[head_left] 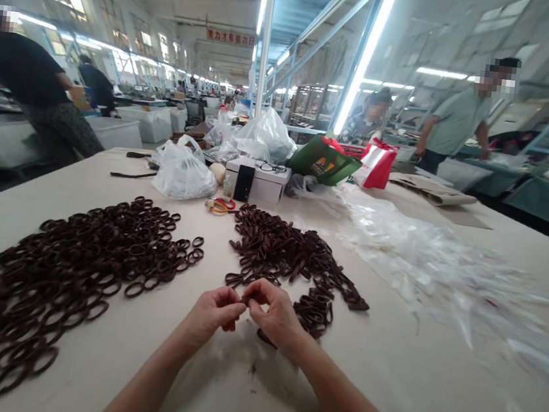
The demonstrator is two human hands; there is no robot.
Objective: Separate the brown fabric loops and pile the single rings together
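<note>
Both hands (pixel 276 315) pinching a brown bit (pixel 245 300), mostly hidden, rings (pixel 101 249) cut off at left, bare tabletop (pixel 146 330) between hands and rings

White box (pixel 267 190) — glasses (pixel 273 167) on top, black phone (pixel 244 183) upright against front — tilted green bag (pixel 312 159) beside red-white bag (pixel 376 165)

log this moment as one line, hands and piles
left hand: pinching small brown piece | right hand: pinching same piece | left side: spread brown rings | ahead: heaped flattened brown loops
</note>
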